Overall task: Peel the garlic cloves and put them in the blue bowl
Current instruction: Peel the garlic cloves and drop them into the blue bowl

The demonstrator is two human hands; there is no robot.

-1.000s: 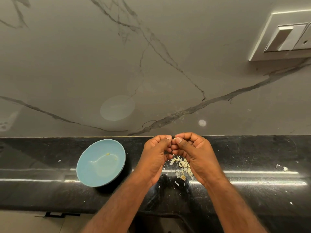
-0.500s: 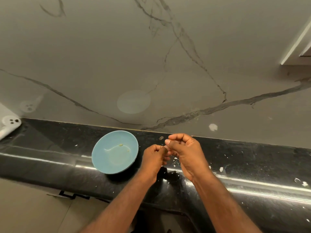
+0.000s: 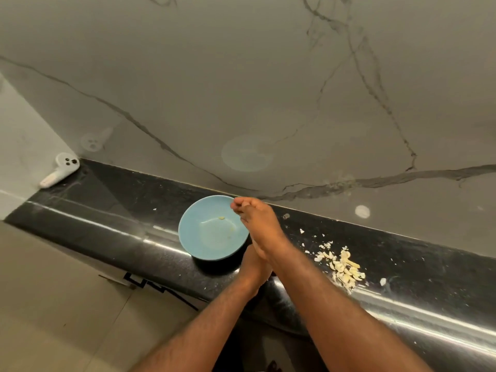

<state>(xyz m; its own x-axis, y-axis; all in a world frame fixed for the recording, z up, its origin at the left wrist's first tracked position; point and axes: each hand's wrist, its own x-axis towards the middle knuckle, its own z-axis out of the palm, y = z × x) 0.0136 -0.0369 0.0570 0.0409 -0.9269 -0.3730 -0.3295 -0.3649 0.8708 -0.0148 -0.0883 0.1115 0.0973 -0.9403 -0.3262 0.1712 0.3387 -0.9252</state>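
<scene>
The blue bowl sits on the black counter and holds only a tiny pale scrap. My right hand reaches over the bowl's right rim. Its fingertips are bunched in a pinch above the rim, and the garlic clove between them is hidden. My left hand lies just right of the bowl, under my right wrist, and its fingers are out of sight. A heap of garlic cloves and skins lies on the counter to the right of my arms.
A white handheld controller lies at the counter's far left end against the wall. The grey marbled wall rises right behind the counter. Small skin flecks dot the counter, whose rounded front edge drops to a tiled floor.
My hands have parted. The right hand moved left from over the garlic heap to above the bowl's rim, and the left now sits beneath the right wrist. The view has swung left.
</scene>
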